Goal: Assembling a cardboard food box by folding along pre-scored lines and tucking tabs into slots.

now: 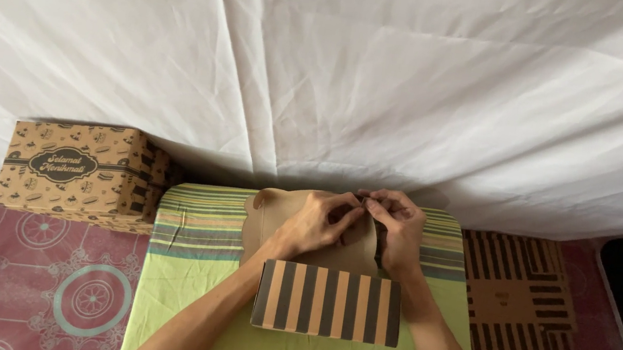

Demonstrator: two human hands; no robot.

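Observation:
A half-folded brown cardboard box (328, 302) with black stripes on its near wall sits on a green striped cloth (185, 263). Its plain brown lid flap (269, 214) stands up at the far side. My left hand (317, 220) and my right hand (400, 228) meet at the top edge of that flap, fingers pinching the cardboard together. Both forearms reach in from the bottom of the view, one on each side of the striped wall.
A finished brown printed box (72, 170) stands at the left on a maroon patterned mat (20, 280). A flat unfolded striped box sheet (524, 310) lies at the right. A white sheet (327, 63) hangs behind everything.

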